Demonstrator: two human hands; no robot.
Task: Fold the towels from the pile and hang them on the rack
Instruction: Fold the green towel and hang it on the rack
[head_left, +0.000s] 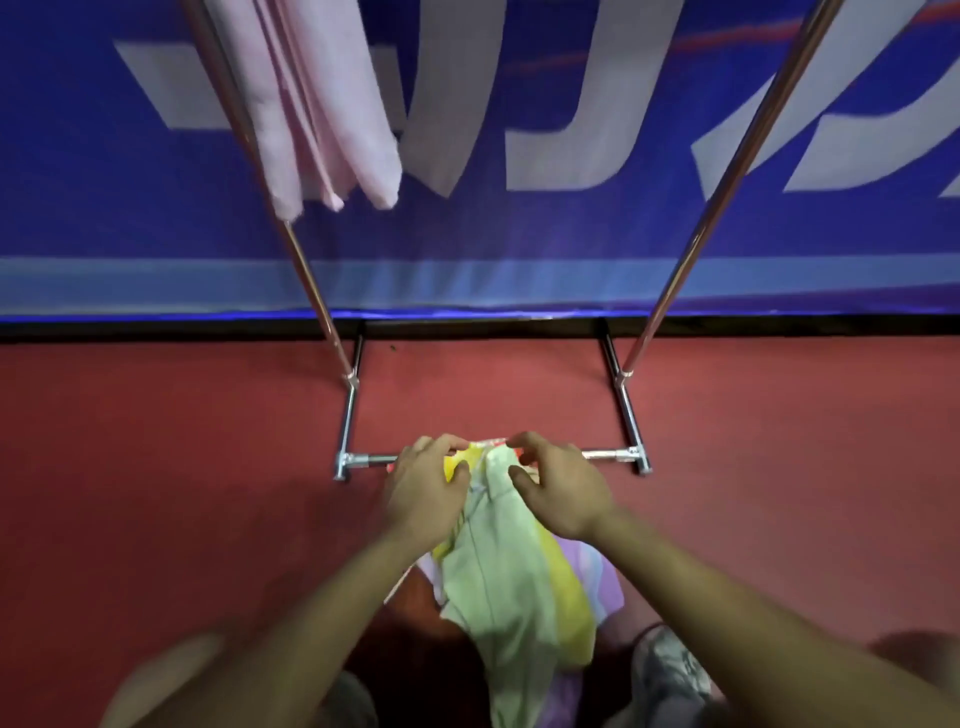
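Figure: both hands at the towel's top edge, rack beyond. I am watching the left hand (423, 491) gripping the upper edge of a striped towel (511, 577), with its fingers curling over the top and its thumb pressing the fabric from the near side. The right hand (563, 496) is pinching the same edge just beside it, fingers hooking over the top and thumb lying against the pale green stripe. The two hands are sitting close together with the bunched edge between them.

The striped towel, in pale green and yellow with lilac at its right, is hanging from the hands toward the camera and running out of the bottom of the view between the forearms. I cannot tell whether the lilac cloth belongs to it.

Behind the hands, the low front bar of the rack (371, 459) is crossing the red floor (156, 467), and the hands are covering its middle. Two slanted uprights are rising out of the top of the view. A pink towel (322, 104) is hanging folded by the left upright, well apart from the striped one. A blue banner (519, 249) with large pale letters is standing behind the rack.
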